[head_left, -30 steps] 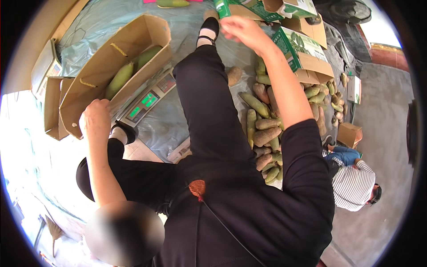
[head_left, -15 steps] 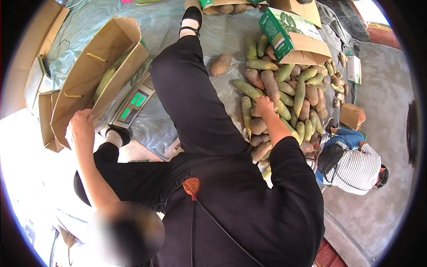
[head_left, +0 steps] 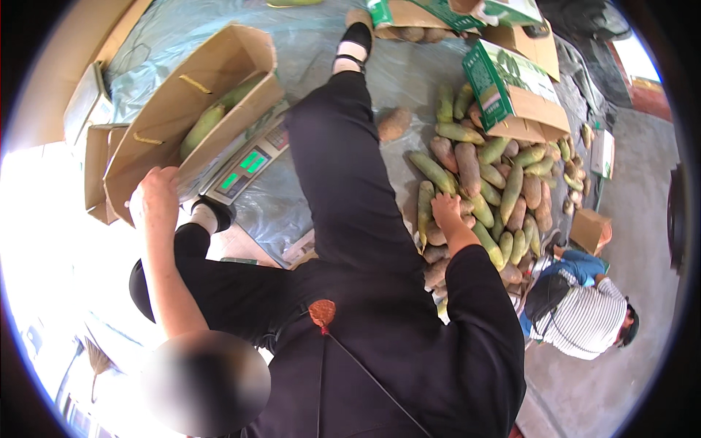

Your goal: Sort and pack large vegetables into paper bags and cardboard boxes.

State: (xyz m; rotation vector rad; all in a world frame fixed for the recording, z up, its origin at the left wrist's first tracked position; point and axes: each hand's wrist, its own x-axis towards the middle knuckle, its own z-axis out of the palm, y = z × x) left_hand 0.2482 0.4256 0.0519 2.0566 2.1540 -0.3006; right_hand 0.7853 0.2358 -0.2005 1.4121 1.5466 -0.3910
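**Hands split between the box on the scale and the fruit heap**

Pale plastic sheeting [head_left: 409, 80] covers the ground in the head view, and you sit on it with one black-trousered leg stretched out across the middle of the picture.

Your left hand [head_left: 157, 201] is closed over the near edge of an open brown cardboard box [head_left: 168, 124], gripping the flap. That box sits tilted on a weighing scale [head_left: 248, 164] with a green lit display, and a few long green fruits [head_left: 208, 124] lie inside it. More flattened brown cartons [head_left: 95, 157] stand just beside the box on its left.

Your right hand [head_left: 444, 208] rests down on a heap of long green and brownish fruits [head_left: 496, 182] piled on the sheeting to the right of your leg. The fingers curl onto the fruit beneath them, but you cannot tell from here whether they have closed around one piece or only touch the top of the heap. One brownish fruit [head_left: 394, 124] lies apart from the heap, next to your knee.

Behind the heap stands a green-and-white printed carton [head_left: 504, 84], open and tipped toward the fruit, with other cartons further back.

At the lower right, another person in a striped top [head_left: 591, 317] crouches near the edge of the heap, well apart from your hands.
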